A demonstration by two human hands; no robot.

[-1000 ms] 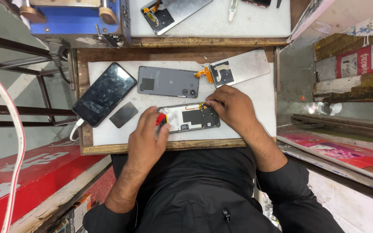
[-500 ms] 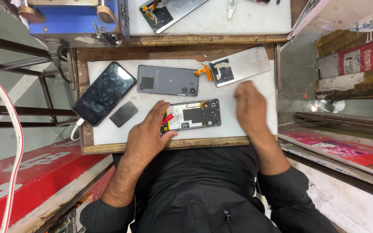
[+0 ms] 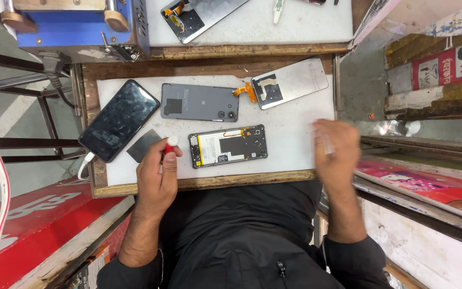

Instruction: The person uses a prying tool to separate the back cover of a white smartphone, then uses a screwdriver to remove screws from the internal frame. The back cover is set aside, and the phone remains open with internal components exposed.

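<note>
An opened phone body (image 3: 228, 145) with its battery and boards showing lies on the white mat (image 3: 295, 134). Just left of it my left hand (image 3: 157, 174) is closed around a red-handled tool with a white cap (image 3: 169, 145). My right hand (image 3: 335, 152) is blurred at the mat's right edge, away from the phone; something thin and pale may be in its fingers, but I cannot tell. A grey back cover (image 3: 199, 102) and a detached screen with an orange flex cable (image 3: 290, 83) lie farther back.
A black phone on a white cable (image 3: 118, 119) rests at the mat's left, beside a small dark grey plate (image 3: 144, 145). A blue machine (image 3: 76, 24) and another opened phone part (image 3: 199, 16) sit on the far bench. Red boards flank my lap.
My right hand left the opened phone and swung right to the mat's edge. My left hand drew back left, off the phone, still holding the red tool.
</note>
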